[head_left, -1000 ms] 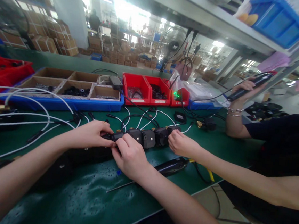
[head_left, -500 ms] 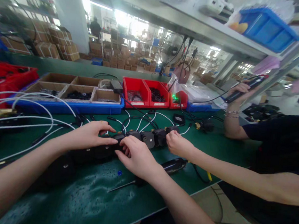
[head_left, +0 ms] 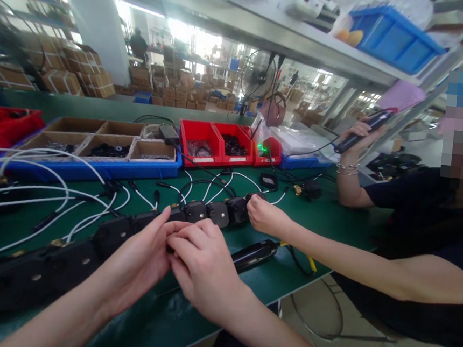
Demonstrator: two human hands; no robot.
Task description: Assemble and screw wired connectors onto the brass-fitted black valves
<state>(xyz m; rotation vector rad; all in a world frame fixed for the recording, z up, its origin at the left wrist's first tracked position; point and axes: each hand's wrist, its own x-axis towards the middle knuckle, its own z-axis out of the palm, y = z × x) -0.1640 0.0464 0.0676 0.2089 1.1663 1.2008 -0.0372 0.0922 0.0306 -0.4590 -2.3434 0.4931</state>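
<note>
Over the near side of the row of black blocks with metal studs (head_left: 115, 233), both my hands meet. My left hand (head_left: 143, 257) is turned palm inward, its thumb raised and its fingers reaching toward the right hand. Bent fingers of my right hand (head_left: 209, 266) close at the left palm. A small dark part (head_left: 170, 248) shows between the hands, mostly covered; its kind cannot be made out. Under and beyond my right wrist lies a black electric screwdriver (head_left: 254, 255), partly hidden.
A co-worker's hand (head_left: 266, 214) touches the row's far end; their other hand (head_left: 356, 136) holds up another black screwdriver. White cables (head_left: 63, 196) loop at left. Behind stand a blue tray (head_left: 146, 170) of cardboard compartments and red bins (head_left: 198, 162). A shelf (head_left: 301, 25) hangs overhead.
My hands have left the row's top and come together nearer to me, the left turning palm inward with its thumb up. The view has shifted slightly right.
</note>
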